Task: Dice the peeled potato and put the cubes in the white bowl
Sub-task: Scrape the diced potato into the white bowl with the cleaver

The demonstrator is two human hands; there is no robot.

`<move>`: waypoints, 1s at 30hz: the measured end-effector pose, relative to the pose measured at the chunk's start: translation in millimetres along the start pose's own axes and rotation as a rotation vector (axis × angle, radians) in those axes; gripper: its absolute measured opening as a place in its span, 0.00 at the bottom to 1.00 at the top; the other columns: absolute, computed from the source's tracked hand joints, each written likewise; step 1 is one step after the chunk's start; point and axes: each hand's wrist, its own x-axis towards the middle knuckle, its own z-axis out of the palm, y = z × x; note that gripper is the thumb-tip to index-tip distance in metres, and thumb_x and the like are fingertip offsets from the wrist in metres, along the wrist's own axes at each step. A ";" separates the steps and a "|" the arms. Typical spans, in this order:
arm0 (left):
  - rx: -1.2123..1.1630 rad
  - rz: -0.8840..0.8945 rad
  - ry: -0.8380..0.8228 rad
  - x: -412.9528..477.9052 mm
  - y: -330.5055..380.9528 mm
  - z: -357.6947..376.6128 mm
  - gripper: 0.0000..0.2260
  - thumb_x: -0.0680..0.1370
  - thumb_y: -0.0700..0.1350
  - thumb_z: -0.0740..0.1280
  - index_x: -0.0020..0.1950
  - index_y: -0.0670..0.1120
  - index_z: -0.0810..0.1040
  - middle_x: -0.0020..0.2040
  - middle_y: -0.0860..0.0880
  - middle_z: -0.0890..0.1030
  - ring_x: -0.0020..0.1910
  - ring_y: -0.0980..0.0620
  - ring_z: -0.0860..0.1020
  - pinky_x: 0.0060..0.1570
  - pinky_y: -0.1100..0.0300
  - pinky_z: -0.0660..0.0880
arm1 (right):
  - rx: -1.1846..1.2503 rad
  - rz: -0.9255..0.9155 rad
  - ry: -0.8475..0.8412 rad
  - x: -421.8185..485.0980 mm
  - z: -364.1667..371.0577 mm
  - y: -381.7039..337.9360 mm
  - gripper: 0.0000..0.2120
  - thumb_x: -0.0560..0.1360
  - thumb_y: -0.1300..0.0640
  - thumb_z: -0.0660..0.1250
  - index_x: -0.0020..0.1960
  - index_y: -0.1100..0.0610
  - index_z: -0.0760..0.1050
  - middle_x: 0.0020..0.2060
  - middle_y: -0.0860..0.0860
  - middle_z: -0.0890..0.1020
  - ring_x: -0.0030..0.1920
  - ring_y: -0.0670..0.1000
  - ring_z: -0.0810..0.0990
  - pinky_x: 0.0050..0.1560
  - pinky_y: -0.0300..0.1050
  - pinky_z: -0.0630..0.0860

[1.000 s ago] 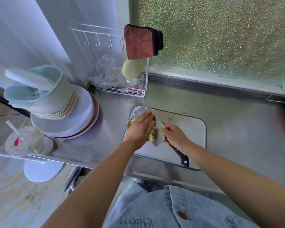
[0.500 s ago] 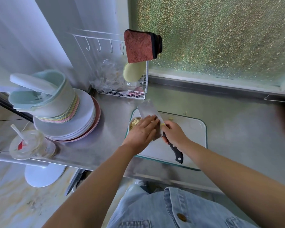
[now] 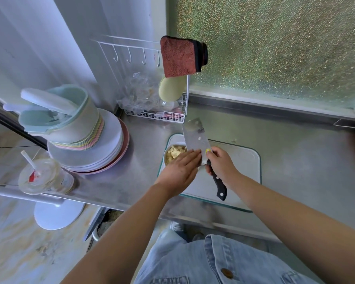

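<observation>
A white bowl (image 3: pixel 166 155) sits on the left end of the cutting board (image 3: pixel 245 160), filled with pale yellow potato cubes (image 3: pixel 175 153). My right hand (image 3: pixel 221 166) grips the black handle of a cleaver (image 3: pixel 196 137). The steel blade is tilted up over the bowl, tip pointing away from me. My left hand (image 3: pixel 179 171) lies flat with straight fingers against the lower part of the blade, just right of the bowl. It covers the bowl's near edge.
A stack of plates and bowls (image 3: pixel 86 140) stands left of the board, with a lidded drink cup (image 3: pixel 43 176) at the counter's front corner. A wire rack (image 3: pixel 156 107) with a red cloth (image 3: pixel 181 56) sits behind the bowl. The steel counter (image 3: pixel 295 144) extends to the right.
The cleaver, which lay low with potato cubes on it under my left hand, has been lifted and tilted over the bowl. The cubes now lie in the bowl.
</observation>
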 end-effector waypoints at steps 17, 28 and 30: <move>0.041 -0.187 -0.055 14.8 -0.4 7.9 0.25 0.84 0.52 0.48 0.79 0.45 0.47 0.79 0.50 0.45 0.78 0.53 0.44 0.75 0.61 0.40 | -0.115 -0.023 -0.070 -9.5 -9.6 7.1 0.10 0.78 0.60 0.58 0.39 0.63 0.68 0.23 0.54 0.70 0.21 0.53 0.70 0.24 0.42 0.64; 0.052 -0.181 0.103 12.8 1.0 6.2 0.22 0.82 0.51 0.51 0.70 0.41 0.72 0.71 0.45 0.71 0.72 0.44 0.66 0.73 0.56 0.55 | -0.092 0.017 -0.073 -13.3 -17.1 10.7 0.14 0.79 0.60 0.59 0.35 0.58 0.63 0.21 0.50 0.68 0.22 0.53 0.70 0.21 0.38 0.62; 0.046 -0.209 0.284 13.5 -1.6 5.0 0.19 0.80 0.48 0.53 0.55 0.41 0.80 0.55 0.44 0.81 0.57 0.41 0.77 0.60 0.53 0.68 | -0.110 0.023 -0.077 -14.1 -23.7 12.9 0.12 0.79 0.60 0.58 0.36 0.58 0.64 0.22 0.52 0.69 0.22 0.53 0.70 0.23 0.40 0.63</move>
